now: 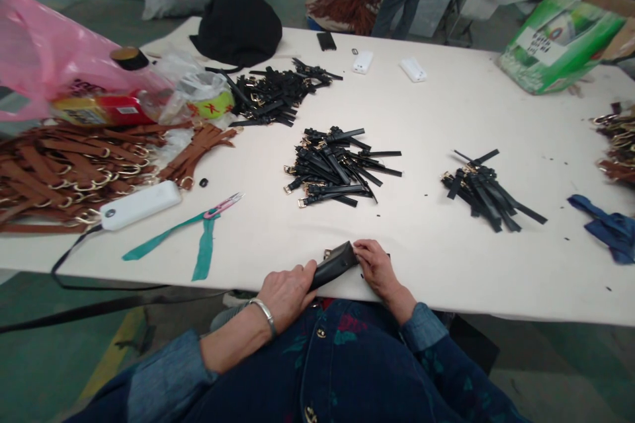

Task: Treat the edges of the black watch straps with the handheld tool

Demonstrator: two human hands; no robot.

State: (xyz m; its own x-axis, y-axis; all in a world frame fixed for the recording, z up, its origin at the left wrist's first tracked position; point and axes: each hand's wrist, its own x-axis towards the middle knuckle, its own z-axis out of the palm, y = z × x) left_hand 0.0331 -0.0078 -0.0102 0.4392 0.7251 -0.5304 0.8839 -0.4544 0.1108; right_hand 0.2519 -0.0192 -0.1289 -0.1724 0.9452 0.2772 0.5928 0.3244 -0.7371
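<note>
At the table's front edge my left hand (286,292) is wrapped round a thick black elongated object (333,267) with a smooth, slightly shiny surface. Its kind does not show clearly. My right hand (375,266) is closed in a pinch at the object's far end; whatever sits between those fingers is too small or hidden. A bit of gold-coloured metal (327,254) peeks out behind the object. Beyond my hands lies a heap of black buckled straps (335,165), with a smaller bundle of black straps (479,188) to the right.
Pink thread snips (218,206) with teal cloth strips lie left, near a white power bank (141,205) with a cord. Brown straps (54,172) fill the left side. Further back are another black strap pile (280,92), a black cap (241,26) and a green box (558,43).
</note>
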